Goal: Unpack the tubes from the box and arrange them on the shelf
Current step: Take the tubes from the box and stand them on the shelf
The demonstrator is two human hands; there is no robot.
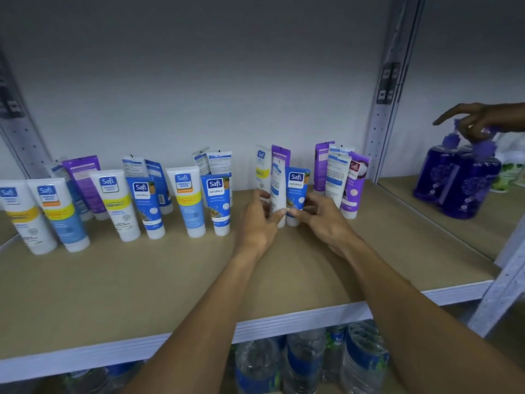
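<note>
Two hands are seen at the middle of the shelf point(170, 280), closed around a pair of tubes standing side by side. The white tube point(277, 191) is gripped by the left hand point(257, 223), thumb against its lower part, fingers curled behind. The blue Naturals tube point(295, 191) is pinched near its cap by the right hand point(326, 223). Both tubes are held upright, long axis vertical, caps down on the board, crimped ends up. Further tubes are ranged cap-down in rows to either side. Purple pump bottles point(454, 180) are touched by another person's hand point(480, 118) at far right.
</note>
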